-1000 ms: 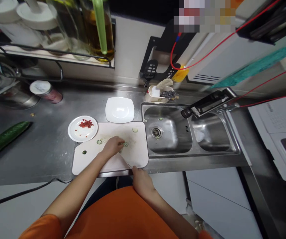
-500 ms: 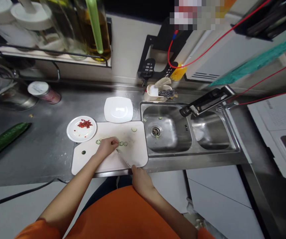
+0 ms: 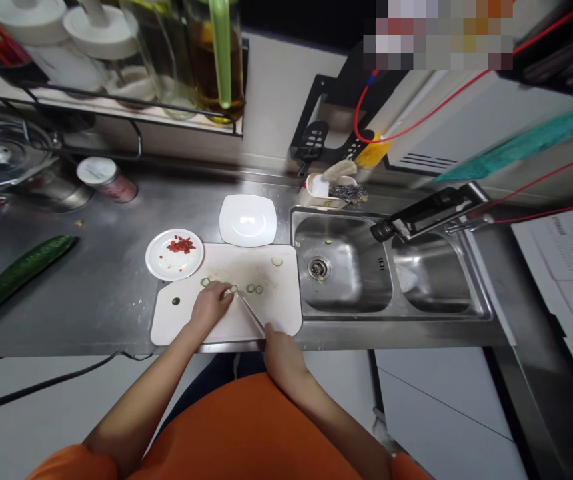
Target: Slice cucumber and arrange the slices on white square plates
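My right hand (image 3: 284, 357) is wrapped around the handle of a knife (image 3: 251, 313), whose narrow blade slants up and left over the white cutting board (image 3: 226, 327). At the blade's tip, the closed fingertips of my left hand (image 3: 210, 307) hold a thin cucumber slice (image 3: 234, 289) against the board. Two small green-rimmed cucumber rings (image 3: 254, 289) lie to the right of the tip. Another slice lies behind my left hand, partly hidden. A pale round slice (image 3: 277, 261) rests near the board's back right corner, and a dark green cucumber end (image 3: 175, 301) at the left.
A white plate with chopped red pieces (image 3: 152, 261) touches the board's back left. Behind the board stands a white square dish (image 3: 247, 220). A whole cucumber (image 3: 21, 277) lies far left, near a lidded can (image 3: 107, 180). The double sink (image 3: 341, 267) adjoins on the right.
My left hand has drawn slightly back and left, with a cucumber slice now showing at its fingertips. The knife has turned steeper. The whole view has shifted a little.
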{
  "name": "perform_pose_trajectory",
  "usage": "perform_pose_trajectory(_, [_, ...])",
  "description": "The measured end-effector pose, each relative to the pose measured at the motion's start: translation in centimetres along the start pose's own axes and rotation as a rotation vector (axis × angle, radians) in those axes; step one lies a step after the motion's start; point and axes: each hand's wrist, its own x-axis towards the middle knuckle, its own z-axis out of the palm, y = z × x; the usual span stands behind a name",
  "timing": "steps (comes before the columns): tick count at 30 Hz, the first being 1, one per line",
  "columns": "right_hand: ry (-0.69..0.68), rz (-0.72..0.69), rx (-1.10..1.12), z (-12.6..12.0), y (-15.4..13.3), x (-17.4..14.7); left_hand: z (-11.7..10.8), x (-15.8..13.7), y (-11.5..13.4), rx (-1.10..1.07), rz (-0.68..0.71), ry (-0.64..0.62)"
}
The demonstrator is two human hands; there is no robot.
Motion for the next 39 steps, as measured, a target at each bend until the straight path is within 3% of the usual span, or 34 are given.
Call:
perform_pose_trajectory(10, [0.053,-0.018,-0.017,-0.3,-1.2,0.7,1.0,0.1,-0.7,-0.021,-0.028,0.028])
perform_pose_trajectory(27, [0.010,-0.008,0.016,-0.5,-2.5,0.6,0.9,0.2,-0.3,-0.025,-0.041,0.043])
perform_pose_trajectory(39, [-0.059,0.038,0.065,-0.8,-0.9,-1.1,0.6,0.6,0.4,-0.012,-0.072,0.014])
